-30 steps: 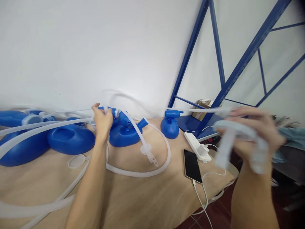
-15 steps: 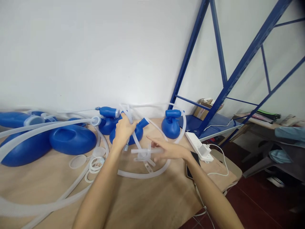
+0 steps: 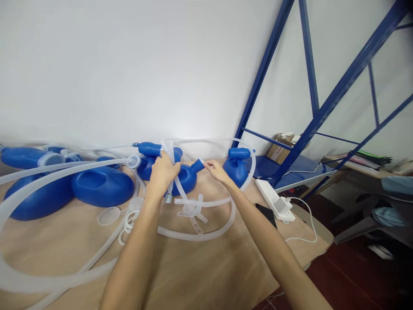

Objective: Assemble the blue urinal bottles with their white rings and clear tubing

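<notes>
My left hand point(image 3: 164, 173) is closed around a translucent tube point(image 3: 170, 150). A grey connector point(image 3: 168, 197) pokes out below it, and a blue funnel-like mouthpiece point(image 3: 178, 154) shows just behind the fingers. My right hand point(image 3: 218, 171) has its fingertips at the rim of the angled neck of a blue urinal bottle point(image 3: 187, 178), which lies between my hands. Its grip there is small and partly hidden. Below sits a clear plastic clamp-like part with straps point(image 3: 192, 209), among loops of tubing point(image 3: 200, 236).
More blue urinal bottles point(image 3: 102, 186) with tubes stand at left, near a clear cap point(image 3: 109, 216) and white rings point(image 3: 129, 220). Another bottle point(image 3: 235, 171) stands at right. A power strip point(image 3: 274, 200), phone point(image 3: 266, 214) and blue metal rack point(image 3: 332, 101) lie beyond it.
My right hand has moved up and away from the clear strapped part to the urinal bottle's neck. My left hand stays on the tube. The view has shifted slightly.
</notes>
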A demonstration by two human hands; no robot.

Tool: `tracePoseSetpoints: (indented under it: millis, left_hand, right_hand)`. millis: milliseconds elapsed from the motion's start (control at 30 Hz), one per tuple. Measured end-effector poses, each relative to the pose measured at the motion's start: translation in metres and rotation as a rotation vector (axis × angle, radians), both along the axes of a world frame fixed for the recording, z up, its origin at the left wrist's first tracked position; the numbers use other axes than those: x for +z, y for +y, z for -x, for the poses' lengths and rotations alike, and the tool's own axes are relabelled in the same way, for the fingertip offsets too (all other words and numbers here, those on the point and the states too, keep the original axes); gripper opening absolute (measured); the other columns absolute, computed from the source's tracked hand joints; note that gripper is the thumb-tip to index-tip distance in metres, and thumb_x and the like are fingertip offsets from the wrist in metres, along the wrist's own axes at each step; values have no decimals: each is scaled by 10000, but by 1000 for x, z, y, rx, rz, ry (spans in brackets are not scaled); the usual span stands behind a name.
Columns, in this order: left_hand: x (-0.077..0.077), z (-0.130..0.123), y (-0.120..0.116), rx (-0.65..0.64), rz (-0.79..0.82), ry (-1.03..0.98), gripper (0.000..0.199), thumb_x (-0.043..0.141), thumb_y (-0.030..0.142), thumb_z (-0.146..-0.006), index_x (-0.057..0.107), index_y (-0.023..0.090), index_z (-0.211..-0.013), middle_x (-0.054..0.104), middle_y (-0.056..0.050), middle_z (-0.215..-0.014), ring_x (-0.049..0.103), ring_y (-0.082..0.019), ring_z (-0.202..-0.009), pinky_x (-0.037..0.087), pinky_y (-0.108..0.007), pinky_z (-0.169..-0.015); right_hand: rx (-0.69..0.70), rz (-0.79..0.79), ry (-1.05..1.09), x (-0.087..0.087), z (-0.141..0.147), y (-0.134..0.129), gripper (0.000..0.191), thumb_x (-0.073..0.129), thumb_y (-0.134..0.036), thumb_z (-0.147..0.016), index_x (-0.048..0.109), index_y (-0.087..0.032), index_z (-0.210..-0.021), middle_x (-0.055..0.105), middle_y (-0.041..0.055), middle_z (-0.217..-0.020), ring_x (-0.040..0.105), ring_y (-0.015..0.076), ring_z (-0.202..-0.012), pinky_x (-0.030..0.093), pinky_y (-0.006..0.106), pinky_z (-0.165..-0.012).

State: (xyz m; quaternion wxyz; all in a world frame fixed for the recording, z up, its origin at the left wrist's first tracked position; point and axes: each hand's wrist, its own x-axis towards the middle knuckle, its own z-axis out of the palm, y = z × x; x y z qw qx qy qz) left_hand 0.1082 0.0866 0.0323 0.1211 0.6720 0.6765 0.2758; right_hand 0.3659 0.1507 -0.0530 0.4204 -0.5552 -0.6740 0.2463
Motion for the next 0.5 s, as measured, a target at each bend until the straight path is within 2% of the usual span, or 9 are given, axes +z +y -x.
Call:
tracePoseSetpoints:
  millis: [100, 167, 267, 333, 367, 433, 500]
  left_hand:
    - [2, -4, -7, 70, -58, 78, 559, 554, 357, -932, 496, 57, -1399, 556, -321, -1427, 645, -460, -1253, 544, -533, -984]
    - [-1, -11, -9, 97, -171, 132, 512, 535, 291, -927, 521, 61, -1384, 480, -322, -1514, 529, -482, -1384, 514, -577, -1033]
    - [-13, -26, -8, 46, -329, 207, 498, 474, 149, -920, 524, 57, -1406, 450, -293, -1581, 316, -451, -1548, 329, -649, -1206]
    - [-22, -35, -5, -32, -355, 243, 533, 435, 79, -903, 515, 66, -1430, 523, -263, -1535, 278, -424, -1573, 221, -674, -1251]
    - [-26, -39, -4, -65, -353, 266, 555, 436, 61, -889, 510, 71, -1439, 551, -251, -1511, 265, -421, -1580, 209, -678, -1251]
    - [-32, -43, -1, -100, -337, 312, 595, 458, 52, -862, 501, 80, -1454, 561, -238, -1507, 243, -428, -1586, 261, -667, -1227]
    - [-35, -41, 2, -96, -324, 341, 608, 479, 67, -853, 505, 91, -1460, 520, -234, -1558, 229, -433, -1590, 335, -639, -1186]
  right_hand:
    - [21, -52, -15, 0, 1, 2, 339, 664, -518, -915, 768, -196, -922, 726, 104, -1138, 610, 294, -1192, 445, 434, -1093]
    - [70, -64, -25, 5, -1, -2, 353, 677, -538, -896, 762, -197, -932, 728, 98, -1121, 632, 275, -1133, 459, 402, -1046]
    - [171, -31, -59, 17, -2, -4, 404, 656, -583, -898, 737, -188, -867, 723, 59, -917, 642, 225, -898, 477, 348, -873]
    - [216, 8, -94, 25, -1, -1, 475, 638, -632, -892, 676, -184, -737, 634, 13, -720, 558, 178, -727, 425, 313, -736]
    - [231, 29, -110, 29, 0, 1, 510, 637, -655, -882, 634, -187, -679, 571, -9, -648, 500, 156, -668, 384, 301, -686]
    - [246, 68, -130, 32, 2, 7, 550, 653, -687, -847, 578, -192, -619, 484, -35, -579, 418, 131, -615, 319, 292, -636]
    - [241, 104, -126, 32, 3, 15, 563, 664, -712, -814, 569, -194, -614, 473, -41, -563, 398, 124, -598, 298, 291, -621]
